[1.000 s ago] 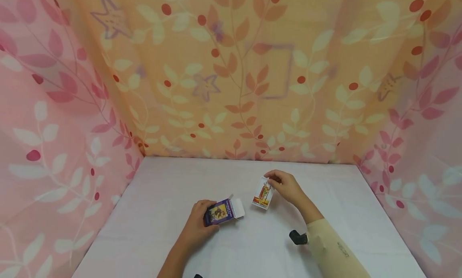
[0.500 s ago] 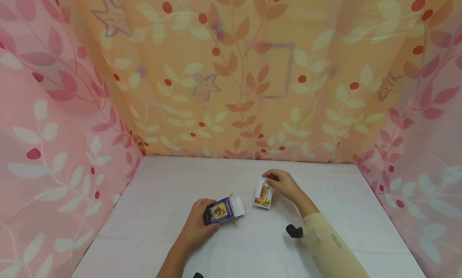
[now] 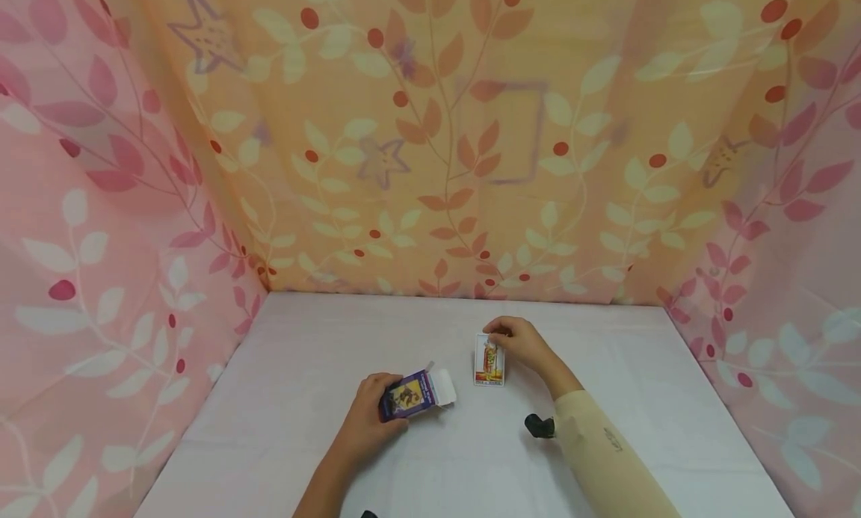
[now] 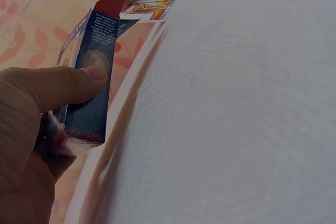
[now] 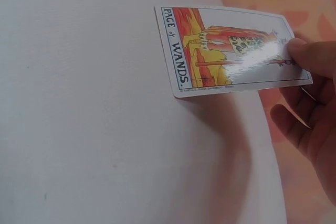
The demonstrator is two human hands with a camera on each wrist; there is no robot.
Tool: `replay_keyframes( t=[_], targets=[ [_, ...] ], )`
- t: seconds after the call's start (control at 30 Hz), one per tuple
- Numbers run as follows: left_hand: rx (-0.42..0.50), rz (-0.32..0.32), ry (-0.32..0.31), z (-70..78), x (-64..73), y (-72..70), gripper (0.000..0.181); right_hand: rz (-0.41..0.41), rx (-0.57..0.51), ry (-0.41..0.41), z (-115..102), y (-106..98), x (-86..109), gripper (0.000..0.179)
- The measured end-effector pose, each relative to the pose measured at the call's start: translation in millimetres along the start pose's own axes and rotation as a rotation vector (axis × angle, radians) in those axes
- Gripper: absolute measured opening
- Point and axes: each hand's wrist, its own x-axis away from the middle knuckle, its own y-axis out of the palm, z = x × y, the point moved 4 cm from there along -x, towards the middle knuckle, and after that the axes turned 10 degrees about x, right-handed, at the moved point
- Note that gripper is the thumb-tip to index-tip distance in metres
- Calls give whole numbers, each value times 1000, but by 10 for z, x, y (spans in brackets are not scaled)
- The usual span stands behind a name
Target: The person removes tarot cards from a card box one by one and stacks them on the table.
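My left hand grips a dark blue and purple card box from its left end, thumb along the narrow side printed with text. The box's flap end points right and stands open, its white inside showing. To the right of the box, my right hand pinches a tarot card by its far end. In the right wrist view the tarot card reads "PAGE of WANDS", with a figure in a patterned tunic, and its glossy face catches light. Box and card are apart. Whether more cards lie inside the box cannot be seen.
A white cloth-covered table spreads beneath both hands. Patterned curtains close off the back and both sides. A black object sticks out by the right sleeve.
My right hand has shifted slightly left with the tarot card, which has turned from slanted to nearly straight. The left hand and the box have stayed in place.
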Motion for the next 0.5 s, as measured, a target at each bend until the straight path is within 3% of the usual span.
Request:
replay_keyframes(
  t=[0.5],
  targets=[
    [29, 2, 9, 10, 11, -2, 77, 41, 1, -5, 176, 138, -155, 11]
  ],
)
